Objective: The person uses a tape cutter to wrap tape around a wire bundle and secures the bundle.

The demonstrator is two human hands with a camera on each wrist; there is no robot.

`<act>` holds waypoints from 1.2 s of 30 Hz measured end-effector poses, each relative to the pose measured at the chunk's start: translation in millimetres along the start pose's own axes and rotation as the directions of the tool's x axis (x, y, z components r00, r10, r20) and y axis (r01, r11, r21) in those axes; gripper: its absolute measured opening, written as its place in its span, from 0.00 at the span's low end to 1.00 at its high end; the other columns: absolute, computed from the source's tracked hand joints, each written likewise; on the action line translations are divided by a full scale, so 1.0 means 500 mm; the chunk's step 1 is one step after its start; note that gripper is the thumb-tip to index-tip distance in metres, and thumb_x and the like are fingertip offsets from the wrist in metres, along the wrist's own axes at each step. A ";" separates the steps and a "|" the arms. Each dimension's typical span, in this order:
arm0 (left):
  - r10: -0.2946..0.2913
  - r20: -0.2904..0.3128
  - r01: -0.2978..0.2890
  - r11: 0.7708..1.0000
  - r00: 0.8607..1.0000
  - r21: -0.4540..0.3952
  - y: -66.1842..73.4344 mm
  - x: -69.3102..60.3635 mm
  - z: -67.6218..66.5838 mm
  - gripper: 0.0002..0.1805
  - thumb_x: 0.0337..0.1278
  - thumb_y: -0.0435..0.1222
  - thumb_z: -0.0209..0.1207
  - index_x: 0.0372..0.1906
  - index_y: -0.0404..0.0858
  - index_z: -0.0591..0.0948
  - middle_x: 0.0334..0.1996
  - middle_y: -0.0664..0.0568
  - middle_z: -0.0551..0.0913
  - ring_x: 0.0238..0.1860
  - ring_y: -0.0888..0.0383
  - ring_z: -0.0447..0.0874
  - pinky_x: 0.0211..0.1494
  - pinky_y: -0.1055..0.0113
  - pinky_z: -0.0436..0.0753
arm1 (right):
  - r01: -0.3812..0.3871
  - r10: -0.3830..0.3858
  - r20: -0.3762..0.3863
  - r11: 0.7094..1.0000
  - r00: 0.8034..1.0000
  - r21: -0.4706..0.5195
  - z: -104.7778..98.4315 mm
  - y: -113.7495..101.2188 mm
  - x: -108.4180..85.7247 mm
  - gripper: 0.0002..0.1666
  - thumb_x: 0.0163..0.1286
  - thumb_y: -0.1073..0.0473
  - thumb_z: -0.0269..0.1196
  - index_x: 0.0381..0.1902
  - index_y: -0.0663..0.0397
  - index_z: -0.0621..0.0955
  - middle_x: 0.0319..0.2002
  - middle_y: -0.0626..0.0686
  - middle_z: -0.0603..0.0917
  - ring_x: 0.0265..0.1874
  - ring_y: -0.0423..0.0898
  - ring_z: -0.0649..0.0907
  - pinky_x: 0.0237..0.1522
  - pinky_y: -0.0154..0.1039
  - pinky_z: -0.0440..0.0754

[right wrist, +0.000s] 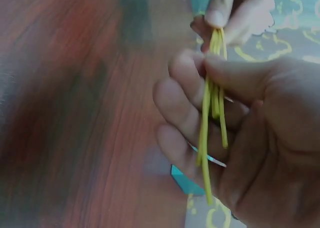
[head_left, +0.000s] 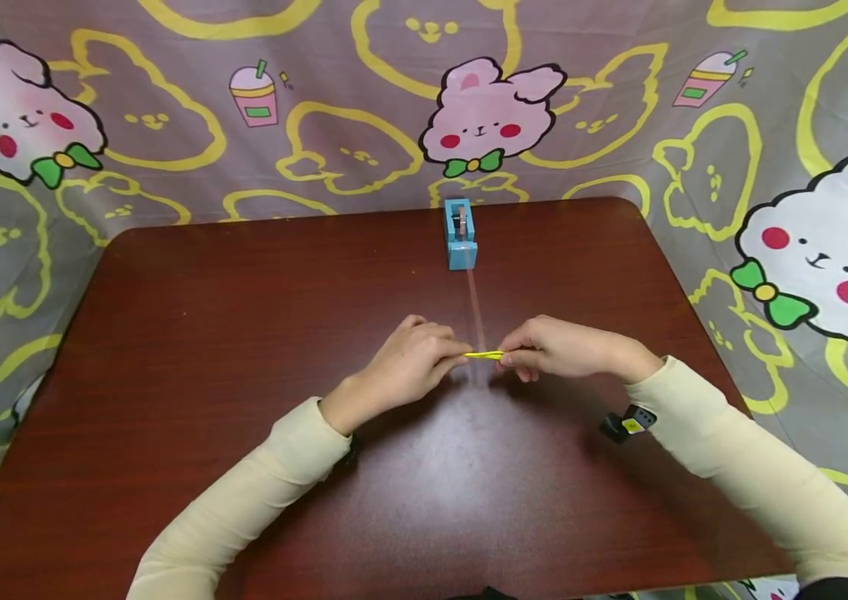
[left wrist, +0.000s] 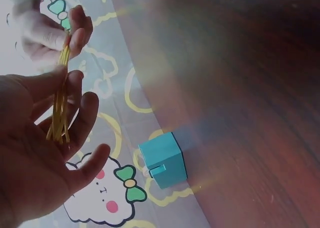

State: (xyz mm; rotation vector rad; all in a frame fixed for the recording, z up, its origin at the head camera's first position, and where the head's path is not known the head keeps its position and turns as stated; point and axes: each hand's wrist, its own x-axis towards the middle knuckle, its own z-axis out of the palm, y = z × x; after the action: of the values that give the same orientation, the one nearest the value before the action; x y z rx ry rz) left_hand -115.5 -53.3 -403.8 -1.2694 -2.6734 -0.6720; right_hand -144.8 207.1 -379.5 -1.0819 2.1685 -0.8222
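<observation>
Between both hands is a bundle of thin yellow wires [head_left: 484, 355], held roughly level above the table. My left hand [head_left: 418, 360] pinches one end between thumb and fingers, and loose wire ends hang past its fingers in the left wrist view. My right hand [head_left: 561, 347] pinches the other end; uneven wire tips [right wrist: 206, 190] stick out across its palm. From the blue tape dispenser [head_left: 461, 257], a clear strip of tape [head_left: 475, 304] runs towards the short stretch of wire between the hands. Whether tape and wires touch cannot be told.
The dark red-brown table [head_left: 244, 333] lies under both hands, with the dispenser near its back edge. A patterned cloth [head_left: 349, 167] with cartoon animals hangs behind and at both sides of the table. Small dark devices [head_left: 628, 423] sit at the wrists.
</observation>
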 end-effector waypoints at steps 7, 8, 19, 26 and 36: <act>-0.132 0.222 0.213 0.895 0.966 -0.392 -0.035 0.025 -0.010 0.14 0.71 0.44 0.60 0.44 0.39 0.90 0.29 0.53 0.85 0.27 0.61 0.77 0.34 0.67 0.74 | 0.027 -0.084 -0.184 0.955 0.979 -0.294 0.026 -0.011 -0.013 0.11 0.76 0.64 0.60 0.31 0.49 0.81 0.21 0.44 0.79 0.20 0.35 0.75 0.26 0.35 0.75; -0.152 0.283 0.274 0.842 0.947 -0.465 -0.045 0.031 -0.010 0.17 0.74 0.45 0.57 0.44 0.37 0.89 0.29 0.50 0.86 0.27 0.57 0.79 0.34 0.66 0.76 | 0.026 -0.099 -0.206 0.944 0.973 -0.330 0.030 -0.011 -0.014 0.11 0.75 0.64 0.60 0.31 0.48 0.81 0.20 0.42 0.78 0.20 0.34 0.74 0.26 0.35 0.75; -0.044 0.672 0.644 0.336 0.739 -0.687 -0.121 0.069 0.015 0.31 0.82 0.48 0.41 0.49 0.23 0.84 0.28 0.43 0.86 0.31 0.52 0.85 0.43 0.57 0.84 | 0.023 -0.299 -0.360 0.796 0.883 -0.605 0.065 0.000 -0.020 0.09 0.64 0.69 0.69 0.41 0.54 0.86 0.29 0.46 0.83 0.27 0.43 0.82 0.31 0.44 0.81; 0.039 0.688 0.658 0.255 0.725 -0.708 -0.121 0.065 0.016 0.23 0.79 0.39 0.48 0.49 0.22 0.84 0.27 0.43 0.85 0.29 0.55 0.81 0.42 0.61 0.83 | -0.008 -0.351 -0.341 0.687 0.872 -0.727 0.075 0.005 -0.020 0.13 0.63 0.69 0.69 0.46 0.59 0.85 0.32 0.49 0.84 0.30 0.46 0.81 0.34 0.43 0.78; 0.036 0.668 0.615 0.353 0.744 -0.705 -0.114 0.063 0.011 0.18 0.76 0.36 0.54 0.50 0.22 0.84 0.19 0.52 0.76 0.26 0.55 0.74 0.39 0.62 0.75 | -0.026 -0.389 -0.333 0.617 0.859 -0.787 0.078 0.007 -0.020 0.18 0.57 0.73 0.70 0.47 0.59 0.85 0.30 0.50 0.82 0.29 0.48 0.80 0.38 0.44 0.77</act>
State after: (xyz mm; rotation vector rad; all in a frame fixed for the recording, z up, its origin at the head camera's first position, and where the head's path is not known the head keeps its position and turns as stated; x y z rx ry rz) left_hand -178.4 -59.9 -419.6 -1.1896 -3.1110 -2.5104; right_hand -113.7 206.8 -404.9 -1.6858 3.0063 -0.1762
